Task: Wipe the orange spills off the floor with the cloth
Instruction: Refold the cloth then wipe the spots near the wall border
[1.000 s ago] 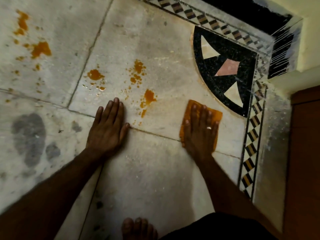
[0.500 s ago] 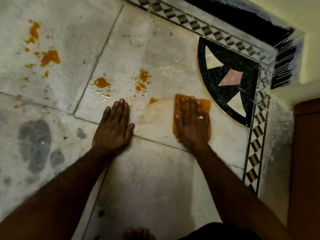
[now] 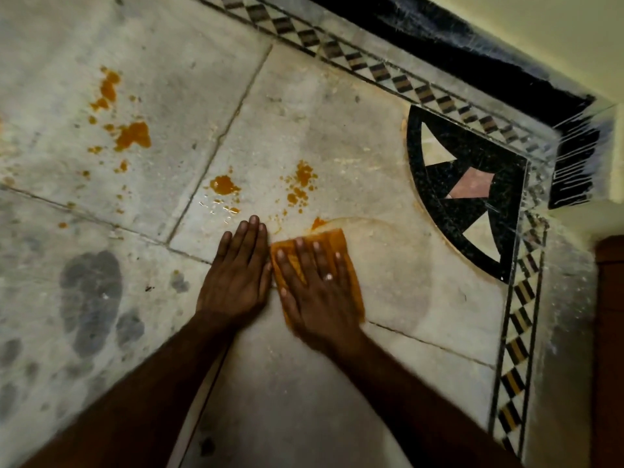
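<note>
An orange cloth (image 3: 341, 243) lies flat on the pale marble floor (image 3: 337, 113), pressed down by my right hand (image 3: 317, 285) with fingers spread. My left hand (image 3: 238, 275) rests flat on the floor right beside it, almost touching the cloth's left edge. Orange spills remain just beyond the hands: a speckled patch (image 3: 300, 184), a round blob (image 3: 223, 185) and a small smear (image 3: 317, 222) at the cloth's top edge. More orange splashes (image 3: 133, 135) lie further left on the neighbouring tile. A faint wet arc runs to the right of the cloth.
A black inlaid quarter-circle (image 3: 466, 197) and a chequered border strip (image 3: 516, 315) mark the floor corner at right. A black skirting (image 3: 456, 45) and wall run behind. A brown wooden surface (image 3: 611, 332) stands at far right. Grey damp marks (image 3: 91, 298) lie left.
My right hand has slid the cloth leftward across the tile, over the spill nearest the hands, ending beside my left hand. A wet arc trails behind. The left hand stayed put.
</note>
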